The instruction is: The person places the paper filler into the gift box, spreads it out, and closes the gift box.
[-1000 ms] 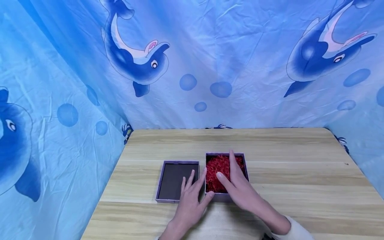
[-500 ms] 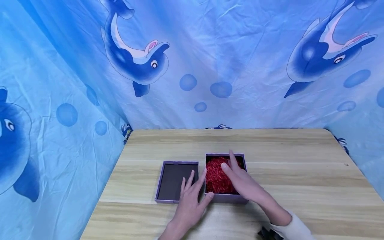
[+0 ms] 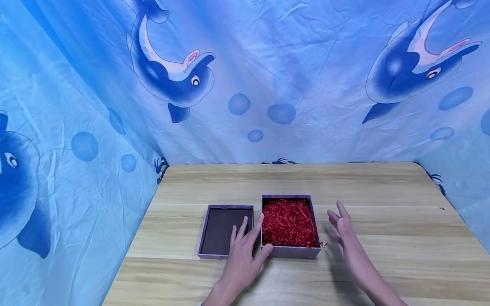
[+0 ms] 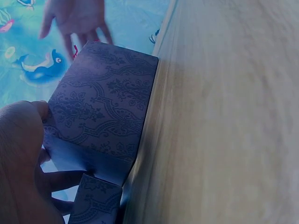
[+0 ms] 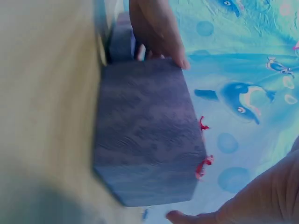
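A purple box (image 3: 291, 223) full of red shredded paper (image 3: 288, 222) stands on the table. My left hand (image 3: 243, 259) has its fingers spread, with thumb and index finger touching the box's left side. Under its other fingers lies a shallow purple lid (image 3: 226, 256), dark inside. In the left wrist view the patterned box (image 4: 100, 93) is beside the left hand (image 4: 21, 154). To the right of the box my right hand (image 3: 346, 231) is raised, fingers loosely extended and holding nothing. Red shreds (image 5: 204, 165) poke over the box's rim in the right wrist view.
A few red shreds (image 3: 323, 245) stick out by the box's near right corner. A small speck (image 3: 442, 208) lies far right on the wooden table (image 3: 383, 255). Blue cloth (image 3: 245, 63) with dolphins hangs behind and at both sides.
My right hand has left the red paper and moved right, out of the box. The paper now spreads across the whole box. My left hand has not moved.
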`<action>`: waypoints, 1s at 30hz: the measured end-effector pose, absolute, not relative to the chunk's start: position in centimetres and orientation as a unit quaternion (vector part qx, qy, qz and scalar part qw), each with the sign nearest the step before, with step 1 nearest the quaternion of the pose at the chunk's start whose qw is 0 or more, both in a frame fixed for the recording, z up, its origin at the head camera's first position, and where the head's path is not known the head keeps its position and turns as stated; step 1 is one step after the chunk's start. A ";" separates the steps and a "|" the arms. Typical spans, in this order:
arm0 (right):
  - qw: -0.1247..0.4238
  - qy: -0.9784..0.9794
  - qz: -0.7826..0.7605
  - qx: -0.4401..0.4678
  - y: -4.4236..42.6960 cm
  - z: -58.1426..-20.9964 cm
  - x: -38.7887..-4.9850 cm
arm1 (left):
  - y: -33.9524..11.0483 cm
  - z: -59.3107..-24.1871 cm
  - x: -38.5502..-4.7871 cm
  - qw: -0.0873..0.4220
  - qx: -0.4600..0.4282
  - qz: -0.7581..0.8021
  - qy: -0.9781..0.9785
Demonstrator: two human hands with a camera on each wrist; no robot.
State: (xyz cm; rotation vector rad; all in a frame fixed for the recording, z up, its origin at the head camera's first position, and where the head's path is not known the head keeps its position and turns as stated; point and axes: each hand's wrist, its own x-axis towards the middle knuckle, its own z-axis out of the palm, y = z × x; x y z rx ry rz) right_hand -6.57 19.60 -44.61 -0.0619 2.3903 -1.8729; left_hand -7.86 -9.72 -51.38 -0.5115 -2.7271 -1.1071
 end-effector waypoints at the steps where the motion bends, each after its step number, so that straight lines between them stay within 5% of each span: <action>1: 0.061 0.772 -0.633 -0.013 19.9 -45.0 -6.2 | -9.7 -51.4 -7.9 0.077 -0.171 -0.369 -0.910; 18: 0.051 0.675 -0.735 -0.046 19.9 -46.2 -4.9 | -9.6 -51.4 -7.9 0.072 -0.163 -0.377 -0.909; 30: 0.132 0.688 -0.711 -0.061 17.1 -42.2 -7.6 | -9.8 -51.4 -8.1 0.074 -0.160 -0.398 -0.900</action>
